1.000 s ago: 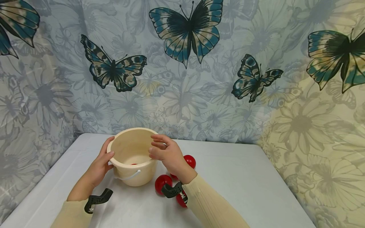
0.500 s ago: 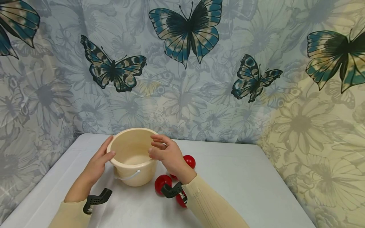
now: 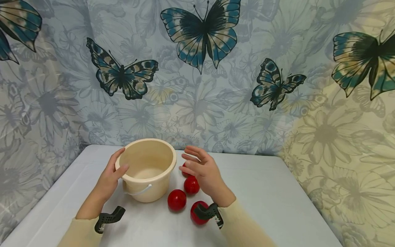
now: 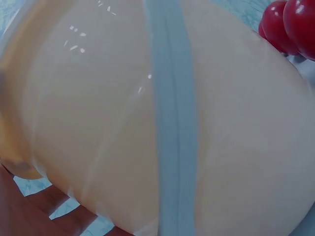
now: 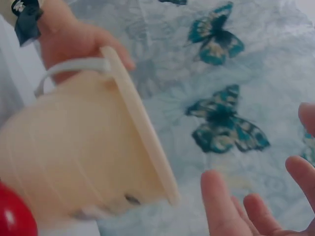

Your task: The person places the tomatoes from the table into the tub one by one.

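A cream bucket (image 3: 155,189) stands on the white table at the left, mouth upward. My left hand (image 3: 106,181) holds its left rim, thumb over the edge and fingers along the outer wall. In the left wrist view, the bucket's pale handle (image 4: 175,128) hangs across its side. My right hand (image 3: 210,175) is in the air to the right of the bucket, apart from it, fingers spread and holding nothing. Several shiny red balls (image 3: 177,200) lie right of the bucket; the farthest is partly behind the right hand. No ball shows in the visible part of the bucket's inside.
The white tabletop (image 3: 262,192) reaches back to a butterfly-printed cloth (image 3: 200,113). Each wrist wears a black camera mount (image 3: 111,216); the right one partly covers the nearest red ball.
My right hand has moved off the bucket's right rim, rightward, uncovering more of the balls. The left hand keeps its place at the rim. A red sliver inside the bucket has gone from sight.
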